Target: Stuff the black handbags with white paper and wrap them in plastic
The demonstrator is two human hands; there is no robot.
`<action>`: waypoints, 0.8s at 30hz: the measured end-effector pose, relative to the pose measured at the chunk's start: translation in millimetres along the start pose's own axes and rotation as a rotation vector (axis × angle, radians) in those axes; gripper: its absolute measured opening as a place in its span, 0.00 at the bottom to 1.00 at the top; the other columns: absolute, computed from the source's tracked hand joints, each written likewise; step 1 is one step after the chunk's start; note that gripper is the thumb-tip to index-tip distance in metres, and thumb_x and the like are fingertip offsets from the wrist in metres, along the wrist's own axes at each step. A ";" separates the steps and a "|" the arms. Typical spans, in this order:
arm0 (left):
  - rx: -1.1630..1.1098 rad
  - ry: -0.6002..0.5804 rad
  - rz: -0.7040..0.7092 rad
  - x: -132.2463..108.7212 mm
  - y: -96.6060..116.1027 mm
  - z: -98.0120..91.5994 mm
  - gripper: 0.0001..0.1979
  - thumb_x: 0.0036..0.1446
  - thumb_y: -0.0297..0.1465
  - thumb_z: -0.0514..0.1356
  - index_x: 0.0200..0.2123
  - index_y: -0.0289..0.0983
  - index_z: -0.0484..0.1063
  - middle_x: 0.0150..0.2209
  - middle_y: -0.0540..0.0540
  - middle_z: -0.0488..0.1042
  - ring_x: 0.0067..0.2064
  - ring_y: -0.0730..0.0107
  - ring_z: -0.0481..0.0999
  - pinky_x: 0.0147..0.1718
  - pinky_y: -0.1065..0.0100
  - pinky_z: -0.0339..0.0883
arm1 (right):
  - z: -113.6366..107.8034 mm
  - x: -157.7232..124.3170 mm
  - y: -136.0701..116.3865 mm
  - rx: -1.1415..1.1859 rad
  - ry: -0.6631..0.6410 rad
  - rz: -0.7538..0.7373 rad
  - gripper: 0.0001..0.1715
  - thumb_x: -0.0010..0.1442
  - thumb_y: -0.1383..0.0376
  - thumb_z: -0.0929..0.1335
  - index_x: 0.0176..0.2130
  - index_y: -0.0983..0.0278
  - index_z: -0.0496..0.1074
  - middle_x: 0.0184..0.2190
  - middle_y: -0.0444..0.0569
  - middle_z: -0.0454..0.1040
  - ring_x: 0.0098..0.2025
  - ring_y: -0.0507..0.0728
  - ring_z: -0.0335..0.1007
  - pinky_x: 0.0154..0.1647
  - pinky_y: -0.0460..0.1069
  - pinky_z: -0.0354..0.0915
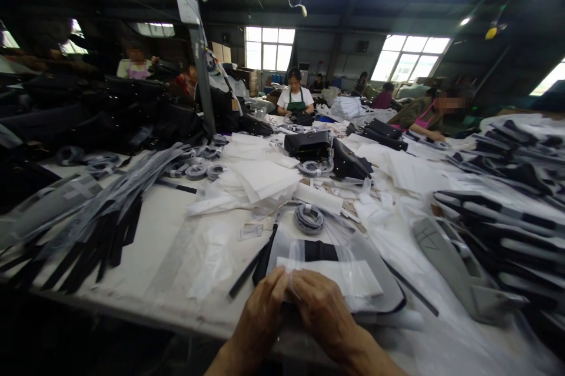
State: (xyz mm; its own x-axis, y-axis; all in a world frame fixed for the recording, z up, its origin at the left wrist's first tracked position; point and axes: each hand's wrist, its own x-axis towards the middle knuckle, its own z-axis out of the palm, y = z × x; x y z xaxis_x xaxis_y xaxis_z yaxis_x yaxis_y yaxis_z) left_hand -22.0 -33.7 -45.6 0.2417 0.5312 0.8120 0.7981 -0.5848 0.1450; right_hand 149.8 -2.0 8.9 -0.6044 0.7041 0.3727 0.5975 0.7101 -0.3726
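Note:
My left hand (263,298) and my right hand (324,306) meet at the near edge of a grey and black bag (388,282) lying flat in front of me. Both are closed, fingertips pinching what looks like clear plastic film (348,246) at the bag's edge. The fingers partly hide the pinched part. A white paper sheet (357,279) rests across the bag, just beyond my fingers. On its far side sits a coiled strap (309,218) in plastic with a white band. Black straps stick out to both sides.
Plastic-sleeved black straps (119,217) fan over the left of the table (150,258). White sheets (260,179) and black handbags (308,145) lie farther back. At right stand a grey form (450,264) and stacked black pieces (521,223). Co-workers (295,96) sit beyond.

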 end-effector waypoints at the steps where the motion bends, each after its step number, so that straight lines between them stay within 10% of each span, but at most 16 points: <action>1: -0.001 -0.018 0.008 1.2 -0.5 -0.8 0.18 0.69 0.23 0.48 0.59 0.29 0.62 0.55 0.32 0.73 0.59 0.62 0.73 0.51 0.64 0.75 | -0.1 -1.4 -1.3 0.020 0.031 -0.035 0.15 0.66 0.72 0.63 0.46 0.62 0.76 0.43 0.52 0.81 0.47 0.59 0.77 0.54 0.51 0.70; 12: -0.159 -0.137 0.075 10.8 -5.0 -7.4 0.23 0.58 0.17 0.48 0.54 0.35 0.67 0.49 0.41 0.78 0.55 0.63 0.76 0.55 0.61 0.71 | -28.3 -58.0 -11.0 0.187 0.225 -0.271 0.08 0.67 0.69 0.66 0.45 0.65 0.74 0.36 0.50 0.80 0.36 0.53 0.76 0.41 0.45 0.72; 18: -0.162 -0.149 0.061 12.6 -5.7 -2.0 0.26 0.53 0.16 0.50 0.53 0.37 0.68 0.50 0.41 0.78 0.54 0.61 0.76 0.53 0.59 0.72 | 11.8 -99.9 5.1 -0.352 0.090 -0.383 0.24 0.71 0.72 0.56 0.60 0.62 0.69 0.55 0.51 0.75 0.57 0.60 0.68 0.57 0.56 0.65; 24: -0.180 -0.181 0.053 20.0 0.7 8.5 0.22 0.55 0.17 0.52 0.52 0.36 0.67 0.50 0.41 0.77 0.54 0.60 0.75 0.52 0.59 0.72 | 26.9 -84.3 -5.0 -0.141 0.307 -0.289 0.17 0.72 0.68 0.58 0.45 0.63 0.76 0.42 0.49 0.80 0.51 0.58 0.71 0.57 0.55 0.62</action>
State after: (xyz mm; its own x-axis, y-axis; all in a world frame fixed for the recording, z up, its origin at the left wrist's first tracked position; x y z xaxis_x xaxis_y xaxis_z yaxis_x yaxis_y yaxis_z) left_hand -11.9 -18.3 -34.1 0.3884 0.5882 0.7093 0.6743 -0.7060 0.2163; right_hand 183.6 -65.0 -43.6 -0.5850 0.4298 0.6878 0.5064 0.8560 -0.1041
